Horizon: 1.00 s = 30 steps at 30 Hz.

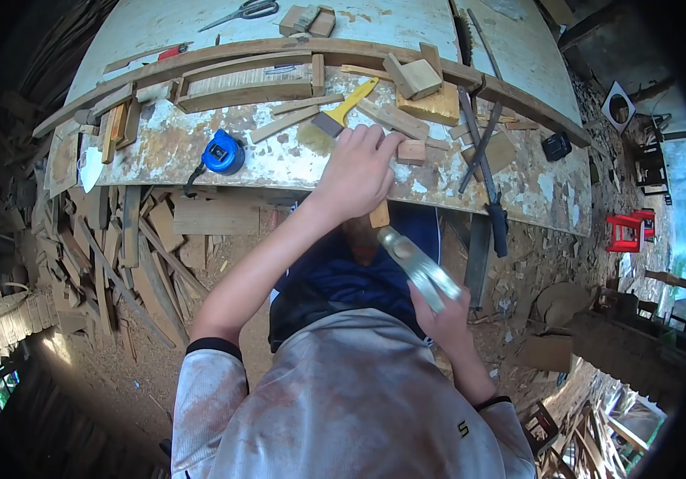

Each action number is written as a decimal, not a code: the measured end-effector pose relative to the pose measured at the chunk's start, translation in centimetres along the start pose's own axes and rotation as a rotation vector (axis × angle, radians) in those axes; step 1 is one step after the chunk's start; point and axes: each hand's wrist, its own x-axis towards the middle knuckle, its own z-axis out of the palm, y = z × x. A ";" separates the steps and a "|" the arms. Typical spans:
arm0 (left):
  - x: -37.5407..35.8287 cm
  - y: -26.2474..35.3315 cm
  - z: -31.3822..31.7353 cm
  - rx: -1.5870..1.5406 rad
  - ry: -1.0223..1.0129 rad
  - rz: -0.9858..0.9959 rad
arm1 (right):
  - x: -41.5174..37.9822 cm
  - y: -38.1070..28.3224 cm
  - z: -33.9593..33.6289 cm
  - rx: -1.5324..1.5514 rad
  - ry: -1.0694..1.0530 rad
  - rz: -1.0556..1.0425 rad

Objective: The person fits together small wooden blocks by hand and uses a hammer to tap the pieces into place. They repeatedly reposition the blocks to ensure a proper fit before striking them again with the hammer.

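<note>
My left hand is closed at the front edge of the workbench, beside a small wood block. From beneath it sticks out the end of a light wooden piece; the rest of the piece is hidden. My right hand is closed around a metal hammer, lower and to the right. The hammer's round face is close to the wooden piece, with its claw towards my right hand. Its handle is mostly hidden. A yellow brush lies just beyond my left hand.
A blue tape measure lies left on the bench. Wood blocks and dark metal tools lie at the right, near a black object. A long wooden rail crosses behind. Scrap wood is piled below left.
</note>
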 end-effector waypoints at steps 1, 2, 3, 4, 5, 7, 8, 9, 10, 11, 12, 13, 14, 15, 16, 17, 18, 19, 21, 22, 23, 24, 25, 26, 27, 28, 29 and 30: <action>0.3 -0.1 0.2 -0.016 -0.004 0.006 | -0.3 -0.1 0.0 0.050 0.059 -0.015; 0.5 -0.4 0.4 -0.029 -0.006 0.009 | -0.3 -0.3 0.0 0.102 0.115 -0.035; 0.6 -0.7 0.6 -0.040 -0.011 0.013 | -0.3 -0.4 0.0 0.157 0.172 -0.053; 0.9 -1.1 0.8 -0.045 0.001 0.012 | -0.2 -0.4 0.0 0.146 0.166 -0.024; 1.3 -1.6 1.0 -0.051 0.013 0.012 | -0.2 -0.3 -0.1 0.134 0.159 0.005; 1.6 -1.9 1.2 -0.062 0.034 0.010 | 0.2 0.0 -0.2 0.111 0.145 0.061; 1.5 -2.0 1.3 -0.070 0.039 0.009 | 0.1 0.1 0.0 0.112 0.148 0.090; 1.4 -1.9 1.3 -0.080 0.043 0.008 | 0.1 0.3 0.1 0.097 0.136 0.082; 1.4 -1.7 1.4 -0.066 0.050 0.006 | 0.3 0.4 0.1 0.081 0.122 0.074; 1.3 -1.6 1.4 -0.052 0.056 0.002 | 0.3 0.5 0.2 0.066 0.108 0.068; 1.3 -1.4 1.4 -0.038 0.064 -0.002 | 0.5 -0.1 0.0 0.072 0.141 0.028; 1.4 -1.5 1.4 -0.033 0.077 0.012 | 1.2 -1.2 -0.4 0.079 0.172 -0.017; 1.4 -1.6 1.4 -0.028 0.086 0.023 | 1.5 -1.8 -0.5 0.088 0.201 -0.059; 1.3 -1.6 1.4 -0.023 0.095 0.035 | 1.5 -1.9 -0.2 0.079 0.220 -0.080; 1.2 -1.7 1.3 -0.026 0.075 0.029 | 1.7 -1.8 0.1 0.070 0.244 -0.102; 1.3 -1.8 1.3 -0.029 0.057 0.027 | 1.9 -1.6 0.5 0.058 0.271 -0.126; 1.4 -1.9 1.2 -0.031 0.041 0.023 | 2.1 -0.7 0.6 0.037 0.126 -0.021; 1.4 -1.9 1.1 -0.042 0.033 0.025 | 2.1 -0.5 0.5 0.004 0.100 0.006; 1.5 -2.0 1.0 -0.064 0.017 0.027 | 2.5 -0.5 0.2 -0.059 0.046 0.058; 1.6 -2.3 0.9 -0.065 0.024 0.023 | 3.0 -1.0 0.3 0.003 0.182 -0.045; 1.4 -2.1 1.0 -0.082 0.017 0.019 | 2.0 -0.8 0.9 0.116 0.298 -0.038; 1.3 -2.0 1.1 -0.095 0.016 0.017 | 1.4 -0.5 1.3 0.126 0.324 -0.035; 1.4 -2.1 1.1 -0.101 0.023 0.013 | 1.4 -0.4 1.5 0.137 0.356 -0.040; 1.3 -2.0 1.0 -0.109 0.025 0.013 | 1.8 -0.2 1.3 0.062 0.212 0.009; 1.4 -1.9 1.0 -0.117 0.028 0.014 | 2.7 0.0 0.9 -0.013 0.069 0.058; 1.4 -1.9 1.2 -0.120 0.043 0.024 | 3.8 -1.0 0.7 0.045 0.034 0.190; 1.3 -2.1 1.5 -0.126 0.056 0.033 | 3.8 -1.5 0.3 0.060 0.114 0.111; 1.5 -2.2 1.6 -0.128 0.076 0.035 | 4.0 -1.6 0.0 0.076 0.187 0.023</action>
